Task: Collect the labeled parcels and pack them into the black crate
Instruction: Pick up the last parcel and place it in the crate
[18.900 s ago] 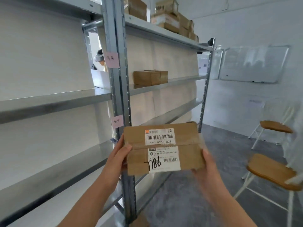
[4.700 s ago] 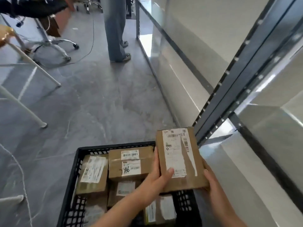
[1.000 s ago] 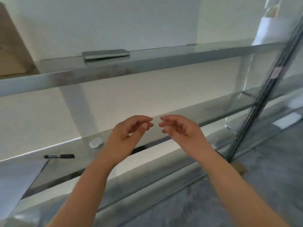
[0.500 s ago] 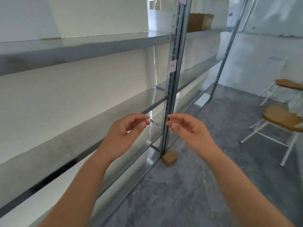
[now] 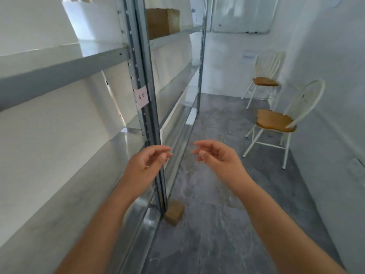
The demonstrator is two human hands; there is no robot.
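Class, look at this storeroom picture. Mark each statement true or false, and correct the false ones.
1. The left hand and right hand hold nothing. True.
2. A cardboard box sits on an upper shelf. True.
3. A black crate stands on the floor. False: none is in view.
4. The pink note is stuck on a chair. False: the note is on the shelf post.

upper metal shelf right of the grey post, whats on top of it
Brown cardboard parcels stand side by side on the grey metal shelf. The perforated steel upright covers their left end, so how far they run cannot be seen; no labels show.
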